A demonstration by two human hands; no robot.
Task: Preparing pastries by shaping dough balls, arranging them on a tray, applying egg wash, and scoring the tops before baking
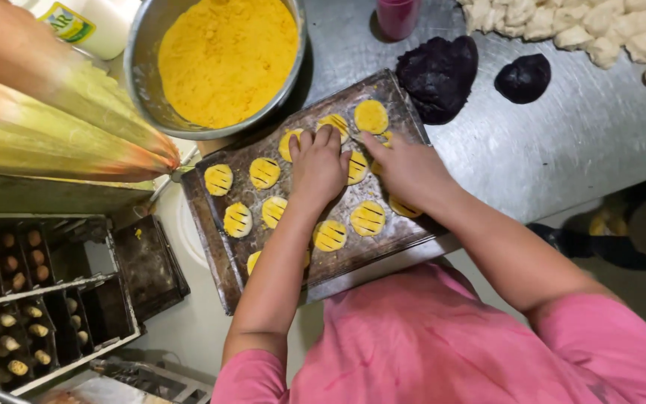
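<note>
A dark baking tray (220, 258) lies on a steel table (562, 142) and holds several flat yellow dough discs (368, 218) scored with dark lines. My left hand (317, 168) rests palm down on the middle of the tray, its fingers close together over the discs. My right hand (409, 170) is beside it, fingertips touching a disc (358, 166) near the tray's far side. Whether the right hand holds a small tool is hidden. One unscored disc (371, 116) sits at the far edge.
A metal bowl (140, 67) of yellow powder stands beyond the tray. Two dark dough lumps (439, 75), pale dough pieces (600, 30) and a pink cup (398, 15) sit farther back. A rack with buns (9, 299) is low left, blurred yellow-green cones (54, 127) above it.
</note>
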